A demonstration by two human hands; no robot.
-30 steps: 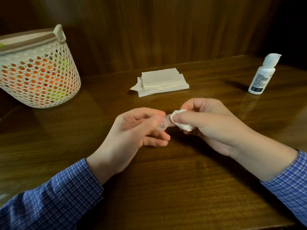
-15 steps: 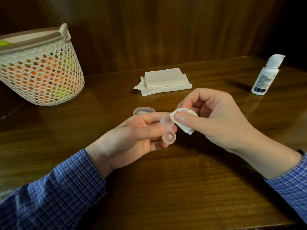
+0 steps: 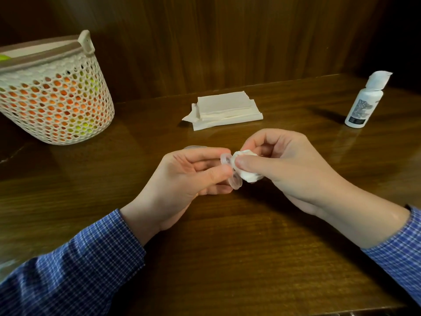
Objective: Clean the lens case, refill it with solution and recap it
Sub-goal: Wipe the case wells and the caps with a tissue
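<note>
My left hand (image 3: pixel 184 179) pinches a clear plastic lens case (image 3: pixel 234 182) between thumb and fingers, just above the wooden table (image 3: pixel 227 247). My right hand (image 3: pixel 287 169) grips a crumpled white tissue (image 3: pixel 249 175) and presses it into the case's upper cup. Behind my left fingers the edge of a clear cap (image 3: pixel 194 147) shows on the table, mostly hidden. A white solution bottle (image 3: pixel 362 103) with its flip cap open stands at the far right.
A stack of folded white tissues (image 3: pixel 225 109) lies at the back centre. A white perforated basket (image 3: pixel 52 99) with orange and yellow contents stands at the back left. A wood-panelled wall rises behind the table.
The case has been turned in my left hand. My right hand has pushed the tissue back against the case's upper cup. The cap behind is now mostly hidden by my fingers.
</note>
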